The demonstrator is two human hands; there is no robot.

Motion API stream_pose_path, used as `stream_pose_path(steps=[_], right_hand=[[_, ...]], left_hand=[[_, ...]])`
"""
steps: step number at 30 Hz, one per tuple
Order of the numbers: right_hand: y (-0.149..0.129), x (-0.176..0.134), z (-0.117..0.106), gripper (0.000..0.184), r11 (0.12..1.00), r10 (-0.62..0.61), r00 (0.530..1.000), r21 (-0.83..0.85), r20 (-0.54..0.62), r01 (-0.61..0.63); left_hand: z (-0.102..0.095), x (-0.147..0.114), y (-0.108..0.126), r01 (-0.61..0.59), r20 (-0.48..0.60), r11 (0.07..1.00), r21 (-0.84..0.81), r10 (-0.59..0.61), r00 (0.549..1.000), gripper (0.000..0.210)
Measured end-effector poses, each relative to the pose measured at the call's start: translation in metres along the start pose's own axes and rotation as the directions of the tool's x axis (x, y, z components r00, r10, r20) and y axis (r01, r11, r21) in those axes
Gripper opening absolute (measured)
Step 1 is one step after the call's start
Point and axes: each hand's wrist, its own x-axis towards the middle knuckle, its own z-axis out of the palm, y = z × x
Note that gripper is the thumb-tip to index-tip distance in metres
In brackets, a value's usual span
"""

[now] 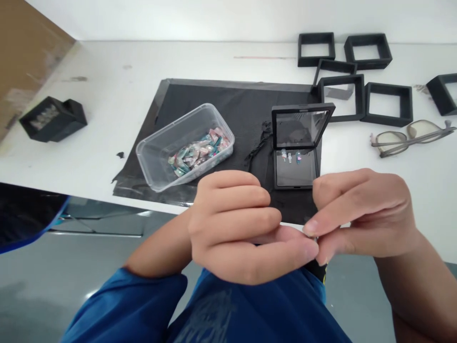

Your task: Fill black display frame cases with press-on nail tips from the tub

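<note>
Tiny greyish piece (314, 237): mostly hidden between my fingertips, lower right of centre; a loose pinch could drop it past the front edge of the white table (107, 105).
Left hand (239, 228): lower centre, thumb and forefinger narrowed on that piece; pressing unevenly might make it spring out.
Right hand (364, 214): lower right, pinching the same piece; two sets of tips cover it, so a poor grip could go unseen.
Black rectangular case with clear-windowed lid (289, 179): right of centre, lid raised; my right knuckles are near, and a bump could jolt the three small blue-and-white pieces (290, 158) inside.
Clear plastic tub of shiny pink-and-teal pieces (155, 155): left of centre; catching its rim might spill them.
Thin grey-framed eyeglasses (410, 141): right side; a wide right-hand swing could knock them.
</note>
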Motion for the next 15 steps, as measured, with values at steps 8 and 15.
stream_pose_path(steps=[8,15], right_hand=[[0.001,0.003,-0.001,0.01,1.0,0.009,1.0,-0.011,0.017,-0.009],[0.001,0.005,0.001,0.01,0.998,0.041,0.999,-0.054,0.004,-0.041]], left_hand=[[0.006,-0.005,-0.006,0.078,-0.007,0.991,-0.108,-0.079,0.997,0.026],[0.008,-0.011,-0.011,0.083,-0.028,0.989,-0.124,-0.087,0.996,0.026]])
